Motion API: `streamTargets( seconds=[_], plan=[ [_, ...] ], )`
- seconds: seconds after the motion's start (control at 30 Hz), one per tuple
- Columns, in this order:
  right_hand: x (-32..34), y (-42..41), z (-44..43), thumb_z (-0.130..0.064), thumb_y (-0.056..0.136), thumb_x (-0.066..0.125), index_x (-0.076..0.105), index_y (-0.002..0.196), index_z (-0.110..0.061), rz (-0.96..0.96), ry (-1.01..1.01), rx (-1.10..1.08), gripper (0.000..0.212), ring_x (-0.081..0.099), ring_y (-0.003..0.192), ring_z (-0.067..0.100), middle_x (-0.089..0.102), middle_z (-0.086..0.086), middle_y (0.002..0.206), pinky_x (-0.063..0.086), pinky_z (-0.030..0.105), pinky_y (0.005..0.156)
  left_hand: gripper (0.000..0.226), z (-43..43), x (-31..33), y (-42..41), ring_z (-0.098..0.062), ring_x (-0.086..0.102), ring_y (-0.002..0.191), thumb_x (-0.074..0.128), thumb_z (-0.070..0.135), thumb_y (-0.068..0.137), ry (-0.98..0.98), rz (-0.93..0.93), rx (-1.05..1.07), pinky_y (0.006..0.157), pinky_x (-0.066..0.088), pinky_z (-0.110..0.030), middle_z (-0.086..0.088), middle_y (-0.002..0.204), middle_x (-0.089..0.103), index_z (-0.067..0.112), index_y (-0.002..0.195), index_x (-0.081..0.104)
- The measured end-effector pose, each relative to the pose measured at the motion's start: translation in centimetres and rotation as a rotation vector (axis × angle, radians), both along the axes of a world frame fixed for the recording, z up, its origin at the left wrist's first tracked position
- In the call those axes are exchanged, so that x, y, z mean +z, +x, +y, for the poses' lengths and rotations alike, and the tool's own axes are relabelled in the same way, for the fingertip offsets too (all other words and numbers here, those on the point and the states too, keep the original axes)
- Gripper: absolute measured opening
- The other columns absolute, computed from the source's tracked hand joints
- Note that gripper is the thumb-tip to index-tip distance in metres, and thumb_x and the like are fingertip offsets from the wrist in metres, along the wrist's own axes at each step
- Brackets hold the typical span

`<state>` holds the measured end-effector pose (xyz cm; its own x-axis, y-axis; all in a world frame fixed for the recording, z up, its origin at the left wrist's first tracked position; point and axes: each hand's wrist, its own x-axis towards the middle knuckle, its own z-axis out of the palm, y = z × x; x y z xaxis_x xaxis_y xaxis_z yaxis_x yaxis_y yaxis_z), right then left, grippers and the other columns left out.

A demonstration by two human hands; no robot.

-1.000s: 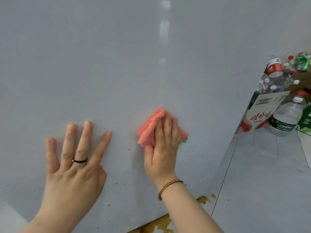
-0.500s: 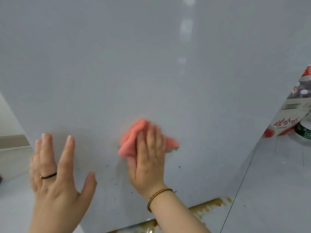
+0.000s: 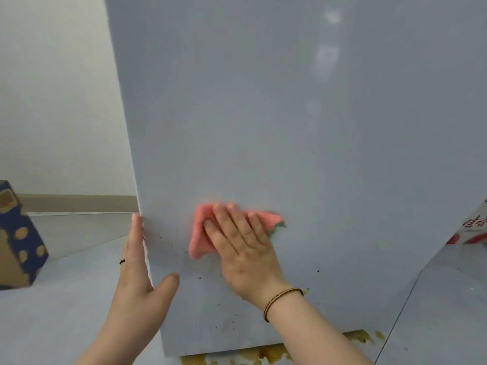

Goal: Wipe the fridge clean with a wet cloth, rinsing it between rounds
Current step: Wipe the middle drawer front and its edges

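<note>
The fridge's grey side panel (image 3: 263, 114) fills most of the view, with small dark specks low on it. My right hand (image 3: 242, 248) presses a folded pink cloth (image 3: 201, 233) flat against the lower panel, fingers straight and spread over it. A green corner of the cloth shows at the right. My left hand (image 3: 139, 272) holds the panel's left edge, its fingers running straight up behind the edge and the thumb lying on the front face. A dark ring sits on one finger.
A blue and tan cardboard box (image 3: 18, 238) stands on the floor at the left by the white wall. A red and white carton (image 3: 471, 230) peeks out at the right. Brown spilled stains (image 3: 263, 356) lie on the tiled floor under the fridge's bottom edge.
My left hand slid from flat on the panel to its left edge. The cloth and my right hand moved left and down across the panel. The view swung left, bringing the wall and blue box in.
</note>
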<state>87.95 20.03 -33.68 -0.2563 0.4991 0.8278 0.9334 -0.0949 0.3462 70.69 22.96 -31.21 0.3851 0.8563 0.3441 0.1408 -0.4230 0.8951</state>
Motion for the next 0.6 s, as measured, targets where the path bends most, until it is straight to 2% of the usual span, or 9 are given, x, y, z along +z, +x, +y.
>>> streamTargets(
  seconds=[0.07,0.13,0.2,0.3,0.33,0.4,0.47,0.53,0.6],
  plan=[
    [1.6,1.1,0.0,-0.008,0.093,0.013,0.019,0.141,-0.015,-0.179,-0.076,0.036,0.049,-0.009,0.143,0.015,-0.004,0.001,0.156,-0.004,0.031,0.117,0.081,0.0,0.1,-0.4,0.006,0.022,0.126,0.052,0.019,0.068,-0.042,-0.024,-0.018,0.099,0.022,-0.019,0.045,0.121,0.013,0.06,0.117,0.003],
    [4.5,2.2,-0.2,-0.011,0.095,0.018,0.022,0.138,-0.017,-0.126,0.034,0.025,0.043,-0.006,0.143,0.012,-0.008,-0.003,0.156,-0.004,0.029,0.117,0.077,0.2,0.4,-1.0,0.005,0.027,0.122,0.053,0.017,0.073,-0.068,-0.025,-0.044,0.092,0.027,-0.015,0.046,0.117,0.018,0.062,0.115,0.007],
    [7.9,2.3,0.2,-0.017,0.095,0.029,0.023,0.138,-0.016,0.166,0.248,-0.002,0.043,-0.003,0.143,0.01,0.001,0.0,0.156,-0.005,0.025,0.116,0.078,0.7,0.5,-1.8,0.003,0.029,0.12,0.053,0.007,0.081,-0.093,-0.003,-0.073,0.091,0.028,-0.016,0.046,0.116,0.02,0.063,0.115,0.01],
    [10.6,-0.5,1.8,-0.018,0.093,0.032,0.023,0.135,-0.007,0.608,0.486,0.029,0.044,0.009,0.138,0.024,0.024,0.013,0.145,-0.007,0.021,0.113,0.082,1.1,0.8,-2.3,0.0,0.031,0.116,0.048,-0.005,0.085,-0.158,0.025,-0.112,0.091,0.027,-0.023,0.047,0.113,0.022,0.063,0.116,0.013],
    [9.9,-1.8,2.5,-0.02,0.095,0.029,0.021,0.138,-0.009,0.591,0.452,0.029,0.045,0.005,0.14,0.022,0.02,0.011,0.148,-0.007,0.023,0.113,0.08,1.2,0.9,-2.4,0.0,0.031,0.115,0.047,-0.004,0.086,-0.173,0.016,-0.122,0.091,0.027,-0.023,0.047,0.113,0.023,0.062,0.116,0.015],
    [6.2,-4.0,3.6,-0.019,0.098,0.018,0.013,0.146,-0.019,0.318,0.254,0.047,0.049,-0.005,0.143,0.013,-0.001,0.002,0.156,-0.008,0.029,0.116,0.074,1.6,0.7,-2.7,0.003,0.036,0.116,0.049,-0.001,0.086,-0.187,-0.034,-0.14,0.094,0.028,-0.02,0.046,0.117,0.029,0.06,0.117,0.022],
    [1.8,-4.8,3.6,-0.012,0.097,0.025,0.021,0.143,-0.021,0.068,0.032,0.111,0.048,-0.004,0.143,0.013,-0.009,-0.003,0.156,-0.006,0.032,0.117,0.068,1.8,0.7,-3.1,0.017,0.038,0.117,0.052,0.013,0.076,-0.155,-0.054,-0.17,0.096,0.03,-0.012,0.052,0.118,0.034,0.058,0.119,0.026],
    [0.4,-4.7,3.2,-0.009,0.094,0.034,0.038,0.132,-0.018,0.026,-0.055,0.183,0.04,0.006,0.144,0.015,0.012,-0.002,0.155,0.002,0.032,0.118,0.072,1.6,0.7,-3.4,0.029,0.032,0.113,0.049,0.02,0.067,-0.111,-0.038,-0.192,0.092,0.03,-0.002,0.057,0.115,0.033,0.057,0.122,0.021],
    [1.1,-5.0,2.8,-0.007,0.098,0.031,0.049,0.119,-0.014,0.038,-0.04,0.264,0.029,0.026,0.137,0.02,0.045,0.0,0.139,0.014,0.032,0.116,0.07,1.6,0.4,-3.8,0.019,0.036,0.116,0.057,0.02,0.077,-0.138,-0.041,-0.178,0.093,0.029,-0.005,0.049,0.122,0.034,0.06,0.119,0.017]
  ],
)
